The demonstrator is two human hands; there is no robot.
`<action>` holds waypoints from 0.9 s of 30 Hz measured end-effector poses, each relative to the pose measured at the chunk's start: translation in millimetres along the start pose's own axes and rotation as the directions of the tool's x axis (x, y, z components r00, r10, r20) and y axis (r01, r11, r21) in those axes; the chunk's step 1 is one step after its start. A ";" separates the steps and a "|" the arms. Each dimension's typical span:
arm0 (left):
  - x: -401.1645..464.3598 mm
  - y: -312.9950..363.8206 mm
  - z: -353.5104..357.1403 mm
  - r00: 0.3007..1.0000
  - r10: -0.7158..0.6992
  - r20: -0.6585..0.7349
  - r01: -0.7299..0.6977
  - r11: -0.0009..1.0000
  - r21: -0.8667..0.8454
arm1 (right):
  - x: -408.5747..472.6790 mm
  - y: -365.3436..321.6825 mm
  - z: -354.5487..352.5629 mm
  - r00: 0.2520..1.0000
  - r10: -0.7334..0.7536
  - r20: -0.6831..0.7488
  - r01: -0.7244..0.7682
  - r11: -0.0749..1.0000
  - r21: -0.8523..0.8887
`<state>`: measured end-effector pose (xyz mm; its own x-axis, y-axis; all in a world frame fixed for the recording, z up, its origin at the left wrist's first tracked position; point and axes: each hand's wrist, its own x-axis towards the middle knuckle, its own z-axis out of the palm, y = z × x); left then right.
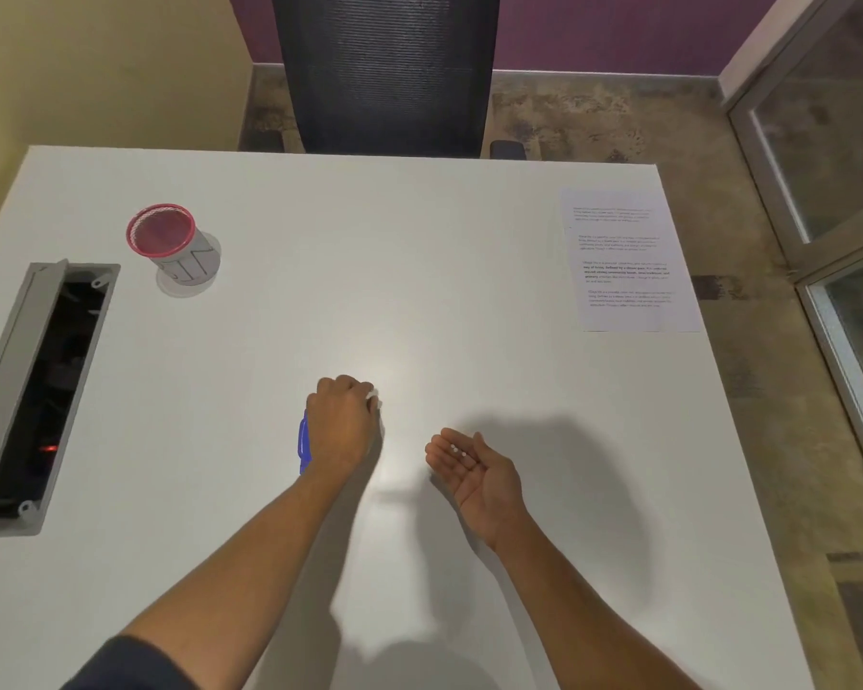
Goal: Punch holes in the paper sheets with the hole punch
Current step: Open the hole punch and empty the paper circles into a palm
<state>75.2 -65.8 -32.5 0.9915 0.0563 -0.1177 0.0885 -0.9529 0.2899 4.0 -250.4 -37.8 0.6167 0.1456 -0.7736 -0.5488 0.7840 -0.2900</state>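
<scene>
My left hand (342, 423) is closed around the blue hole punch (304, 443), which rests on the white table (419, 271) near the middle; only the punch's blue left edge and a white tip past my fingers show. My right hand (474, 468) lies palm up beside it, cupped, with a few small white paper dots (458, 451) resting on the fingers. The printed paper sheets (629, 261) lie flat at the table's far right edge, well away from both hands.
A red-rimmed mesh cup (170, 246) stands at the far left. A grey cable hatch (36, 390) is sunk into the table's left side, lid raised. A black mesh chair (384, 72) stands behind the far edge. Glass panels (838, 191) stand on the right.
</scene>
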 end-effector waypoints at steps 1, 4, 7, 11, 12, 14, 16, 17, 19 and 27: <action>10.5 -2.3 6.2 1.000 0.010 0.020 -0.010 1.000 0.023 | 5.8 -3.0 -0.4 1.000 -0.004 -0.010 0.004 1.000 0.002; 23.7 -2.2 11.9 0.998 0.024 0.052 -0.028 0.996 0.082 | 9.8 -7.7 0.1 1.000 -0.011 -0.029 0.011 1.000 -0.014; 29.8 -3.3 12.1 0.992 0.066 0.109 -0.086 0.979 0.186 | 9.4 -7.6 2.7 1.000 -0.013 -0.024 0.012 1.000 -0.028; 31.7 -5.3 13.2 0.977 0.089 0.192 -0.143 0.948 0.285 | 13.3 -8.0 3.3 0.999 -0.013 -0.036 0.011 0.999 -0.034; 32.1 -5.4 13.5 0.974 0.097 0.205 -0.158 0.938 0.308 | 14.1 -8.1 3.1 0.999 -0.012 -0.038 0.011 0.999 -0.033; 33.3 -4.8 13.6 0.966 0.112 0.235 -0.194 0.912 0.363 | 14.7 -8.2 2.4 0.999 -0.010 -0.042 0.008 0.999 -0.034; 34.1 -3.9 13.0 0.959 0.135 0.250 -0.230 0.885 0.405 | 15.2 -8.6 0.9 0.999 -0.011 -0.044 0.009 0.999 -0.040; 34.1 -2.8 13.0 0.956 0.148 0.254 -0.246 0.877 0.413 | 15.3 -9.1 0.4 0.999 -0.013 -0.044 0.011 0.999 -0.044; 34.8 -0.5 13.0 0.946 0.179 0.269 -0.285 0.855 0.433 | 15.9 -9.7 -0.9 0.999 -0.015 -0.047 0.012 0.999 -0.051; 28.9 1.0 12.6 0.925 0.253 0.285 -0.365 0.804 0.469 | 20.0 -5.3 -8.5 0.999 -0.009 -0.050 0.007 0.999 -0.038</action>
<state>102.7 -68.9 -47.6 0.9118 -0.2739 -0.3059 -0.3353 -0.9267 -0.1697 14.5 -256.8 -56.5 0.5929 0.1080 -0.7980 -0.5653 0.7616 -0.3169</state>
